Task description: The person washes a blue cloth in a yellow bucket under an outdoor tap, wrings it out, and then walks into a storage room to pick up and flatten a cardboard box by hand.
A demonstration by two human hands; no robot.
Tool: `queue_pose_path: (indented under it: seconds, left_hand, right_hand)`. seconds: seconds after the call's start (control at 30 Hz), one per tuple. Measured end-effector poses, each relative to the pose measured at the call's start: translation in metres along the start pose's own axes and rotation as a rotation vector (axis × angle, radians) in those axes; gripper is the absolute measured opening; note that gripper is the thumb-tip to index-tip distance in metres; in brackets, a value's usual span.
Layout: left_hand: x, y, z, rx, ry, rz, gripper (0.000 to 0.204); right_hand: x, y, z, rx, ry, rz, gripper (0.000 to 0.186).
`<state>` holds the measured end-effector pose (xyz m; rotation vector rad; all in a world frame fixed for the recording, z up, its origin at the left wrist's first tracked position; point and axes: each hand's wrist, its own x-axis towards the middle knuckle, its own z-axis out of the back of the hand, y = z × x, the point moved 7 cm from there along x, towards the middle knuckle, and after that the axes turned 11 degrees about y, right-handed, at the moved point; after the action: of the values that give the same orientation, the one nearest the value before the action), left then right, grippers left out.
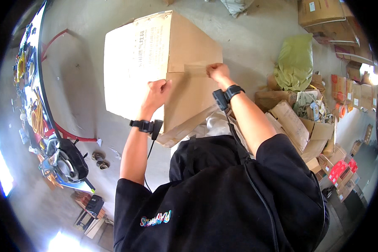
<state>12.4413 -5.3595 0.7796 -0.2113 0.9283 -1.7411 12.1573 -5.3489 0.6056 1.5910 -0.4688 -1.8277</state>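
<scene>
In front of me stands a large brown cardboard box [199,46], its left side [122,71] bright with glare. A strip of tan packing tape [194,69] runs along the seam of its right-hand face. My left hand [157,93] is closed against the box near the corner edge, knuckles up; whatever its fingers pinch is hidden. At the right end of the tape strip, my right hand [218,73] is curled shut close to the cardboard. I cannot make out what lies between its fingers. Black straps with small devices circle both wrists.
A long bench [44,101] with tools and coiled cable runs along the left, a black bag [73,159] at its near end. Opened cartons [290,122] and a green sack [296,63] lie to the right. More boxes [323,17] are stacked behind.
</scene>
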Motion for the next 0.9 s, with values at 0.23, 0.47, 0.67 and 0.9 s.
queue_pose_path:
  seconds: [0.23,0.47,0.67,0.9]
  left_hand:
    - [-0.025,-0.020,0.037,0.032,0.115,0.038,0.046]
    - [-0.050,-0.039,0.080,-0.027,0.072,-0.026,0.056]
    - [-0.078,-0.037,0.145,0.011,0.076,0.031,0.054]
    - [-0.166,0.048,0.290,0.142,-0.175,0.163,0.045]
  right_hand:
    - [-0.017,-0.039,-0.017,0.292,0.170,-0.100,0.022]
    - [-0.027,-0.060,-0.006,0.490,0.226,-0.059,0.024]
    - [-0.040,-0.112,0.063,0.282,0.038,-0.087,0.018]
    - [-0.015,-0.299,0.282,-0.861,-0.217,-0.223,0.023]
